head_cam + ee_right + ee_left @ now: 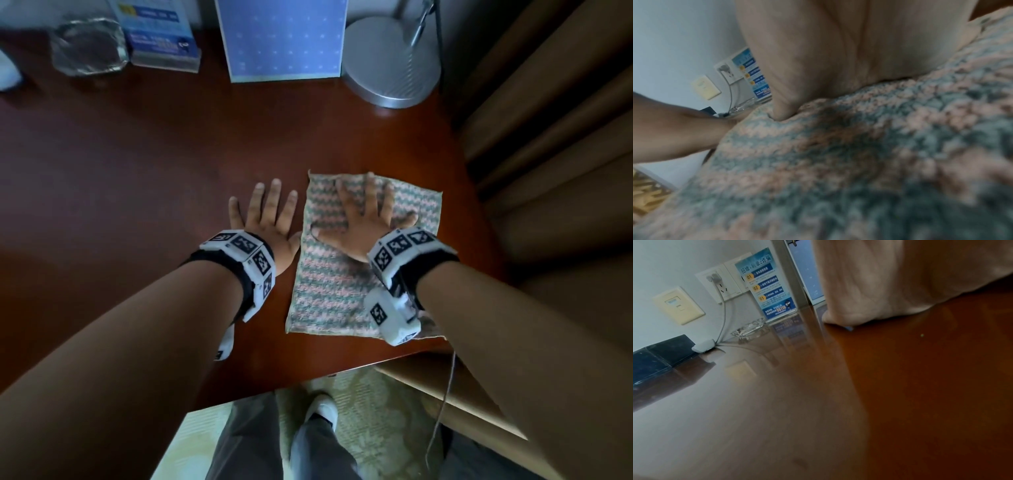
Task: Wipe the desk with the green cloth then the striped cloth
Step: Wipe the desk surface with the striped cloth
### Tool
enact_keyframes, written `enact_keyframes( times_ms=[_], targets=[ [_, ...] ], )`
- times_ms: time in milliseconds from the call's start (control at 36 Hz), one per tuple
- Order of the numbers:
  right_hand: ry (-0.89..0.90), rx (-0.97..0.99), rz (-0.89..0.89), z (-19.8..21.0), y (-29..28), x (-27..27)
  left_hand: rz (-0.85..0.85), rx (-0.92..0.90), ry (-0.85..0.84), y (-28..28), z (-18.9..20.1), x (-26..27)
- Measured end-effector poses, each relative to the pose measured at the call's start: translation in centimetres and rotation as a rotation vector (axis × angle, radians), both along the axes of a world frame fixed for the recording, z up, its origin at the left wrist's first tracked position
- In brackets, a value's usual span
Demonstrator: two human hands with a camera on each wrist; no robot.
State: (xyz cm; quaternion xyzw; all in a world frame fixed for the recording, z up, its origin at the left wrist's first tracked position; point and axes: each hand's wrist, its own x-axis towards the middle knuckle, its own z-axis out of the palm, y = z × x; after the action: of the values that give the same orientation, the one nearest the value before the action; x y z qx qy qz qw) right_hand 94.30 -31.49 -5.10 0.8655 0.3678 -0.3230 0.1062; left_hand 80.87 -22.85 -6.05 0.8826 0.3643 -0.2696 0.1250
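Observation:
The striped cloth [329, 284], pink and green bands, lies spread flat on the dark red-brown desk [137, 178] near its front right corner. My right hand [363, 219] presses flat on the cloth's far half, fingers spread and straight; the right wrist view shows the palm [849, 48] down on the striped cloth [859, 154]. My left hand [267, 219] lies flat on the bare desk just left of the cloth, fingers straight; its palm [890, 280] rests on the desk [900, 386] in the left wrist view. No green cloth is in view.
Along the back edge stand a glass ashtray [89, 44], a blue leaflet stand [161, 34], a blue calendar card [281, 37] and a round lamp base [394, 65]. A black box [655, 361] sits far left. Beige curtain [555, 137] hangs right of the desk.

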Motion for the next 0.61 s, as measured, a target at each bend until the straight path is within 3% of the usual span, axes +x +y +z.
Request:
enact_keyframes(
  times_ms=[278, 472, 611],
  targets=[
    [0.004, 0.074, 0.019, -0.8, -6.5, -3.6, -0.013, 0.041, 0.007, -0.2, 0.0, 0.0],
    [0.023, 0.065, 0.037, -1.0, -12.6, -8.7, -0.111, 0.084, 0.066, -1.1, 2.9, -0.4],
    [0.072, 0.080, 0.070, -0.2, -14.2, -10.9, -0.031, -0.109, -0.111, -4.0, 4.7, -2.7]
  ],
)
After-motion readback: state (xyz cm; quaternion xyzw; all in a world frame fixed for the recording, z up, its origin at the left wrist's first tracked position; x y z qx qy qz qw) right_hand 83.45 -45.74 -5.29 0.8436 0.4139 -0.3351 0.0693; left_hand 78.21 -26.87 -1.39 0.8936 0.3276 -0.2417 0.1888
